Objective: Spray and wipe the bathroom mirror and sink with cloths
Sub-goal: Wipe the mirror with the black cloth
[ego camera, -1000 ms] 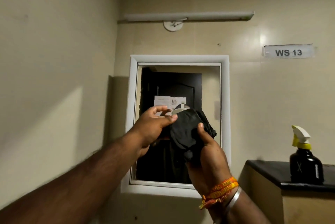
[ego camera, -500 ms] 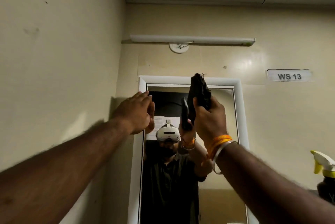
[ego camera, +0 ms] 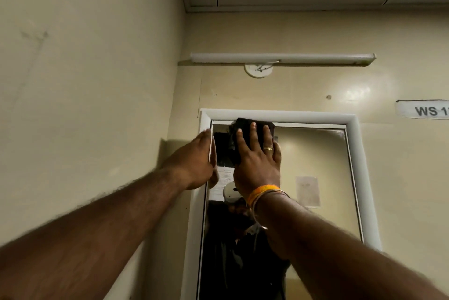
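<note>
Right hand point(ego camera: 257, 153) flat, fingers straight and spread, pressing black cloth point(ego camera: 245, 127) against upper left corner of mirror point(ego camera: 313, 153), just under top of white frame point(ego camera: 279, 114). Probably placed there to begin wiping at top and work down, with palm spreading pressure across cloth. Left hand point(ego camera: 194, 163) at left edge of frame, fingers straight and together, holding nothing; touching frame or only beside it not clear, likely there for balance during high reach. Sink, spray bottle out of view. Far wall sign point(ego camera: 422, 110) at right reads "WS 1", cut off by picture edge. Paper sheets reflected in mirror, print too small to read. Tube light point(ego camera: 281, 58) above mirror, unlit. Orange bands point(ego camera: 263, 191) and bangle on right wrist, ring point(ego camera: 268, 148) on one finger.
</note>
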